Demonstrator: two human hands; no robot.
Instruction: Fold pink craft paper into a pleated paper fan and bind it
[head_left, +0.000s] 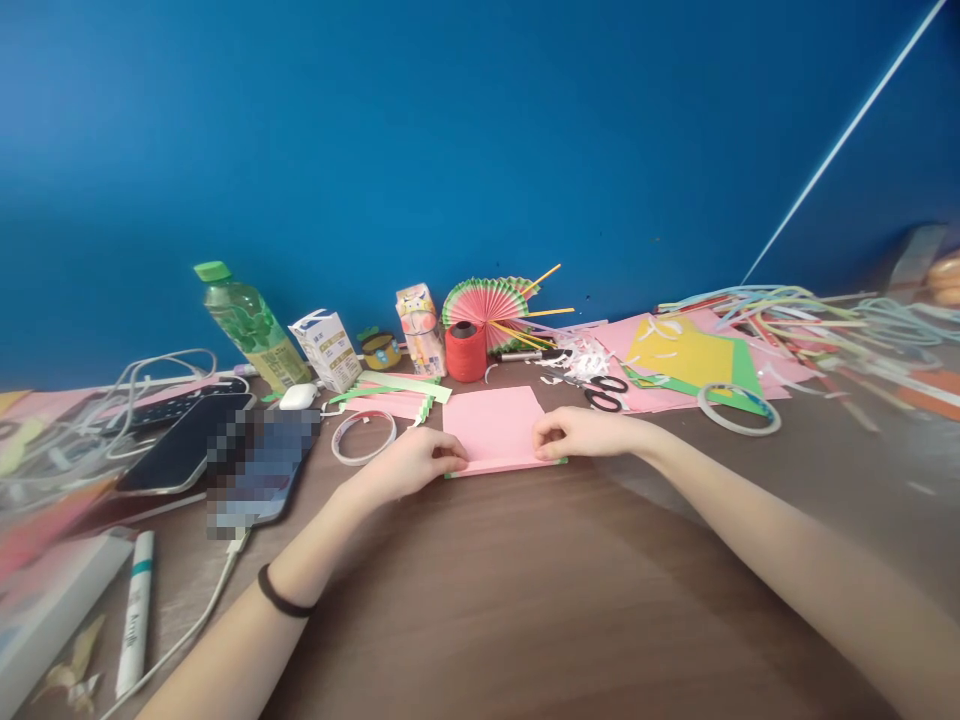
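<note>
A pink paper sheet [495, 425] lies flat on the brown table [525, 600], with a green edge showing under its near side. My left hand [416, 462] pinches the sheet's near left corner with closed fingers. My right hand [574, 433] pinches the near right corner the same way. A black band circles my left wrist.
Behind the sheet stand a red thread spool [465, 351], a paper fan [486, 305], black scissors [606, 391] and coloured sheets [686, 360]. Tape rings [364, 437] [739, 409] lie either side. At left are a green bottle [251, 325], phones [259, 470], cables and a marker [135, 612].
</note>
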